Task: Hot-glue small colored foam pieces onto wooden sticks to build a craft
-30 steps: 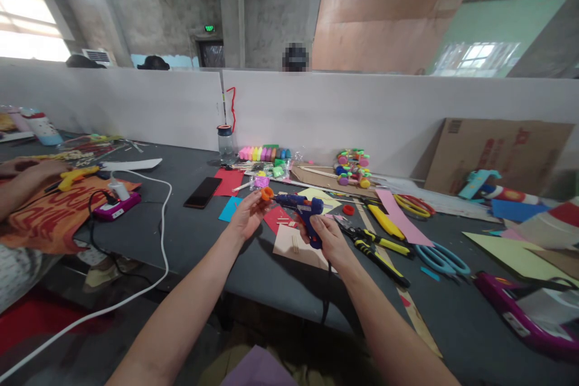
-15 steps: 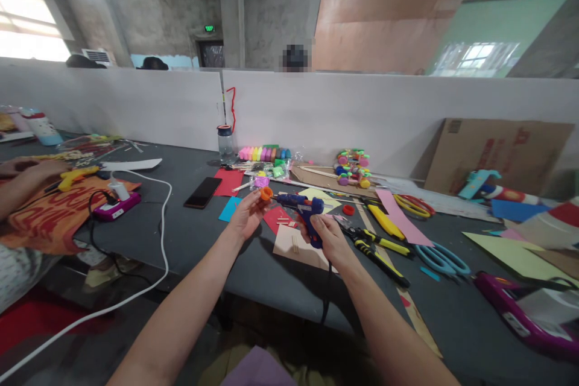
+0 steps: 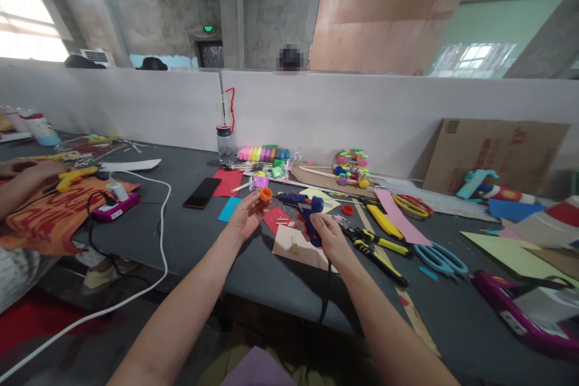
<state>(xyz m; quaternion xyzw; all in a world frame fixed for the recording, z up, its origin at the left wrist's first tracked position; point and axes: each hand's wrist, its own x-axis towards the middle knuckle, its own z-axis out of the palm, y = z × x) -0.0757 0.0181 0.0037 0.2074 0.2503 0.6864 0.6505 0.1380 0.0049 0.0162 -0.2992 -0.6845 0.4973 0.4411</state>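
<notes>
An orange bottle cap (image 3: 265, 194) is pinched between the fingertips of my left hand (image 3: 248, 217), its hollow side partly showing. My right hand (image 3: 329, 235) is wrapped round the handle of a blue glue gun (image 3: 310, 208). The gun's nozzle points left and sits close to the cap; whether they touch I cannot tell. Below both hands lies a beige paper sheet (image 3: 298, 245) with short wooden sticks on it. More short sticks rest on a red paper (image 3: 274, 217). A red cap (image 3: 347, 210) lies on the table to the right of the gun.
Pliers (image 3: 380, 259), a yellow cutter (image 3: 384, 221) and blue scissors (image 3: 441, 259) lie at right. A purple power strip (image 3: 520, 313) stands near the right edge. A phone (image 3: 202, 192) and a white cable (image 3: 165, 241) are at left. A co-worker's hands (image 3: 34, 172) are at far left.
The view has shifted very slightly. Both hands keep their holds on the cap and the glue gun, with little other movement.
</notes>
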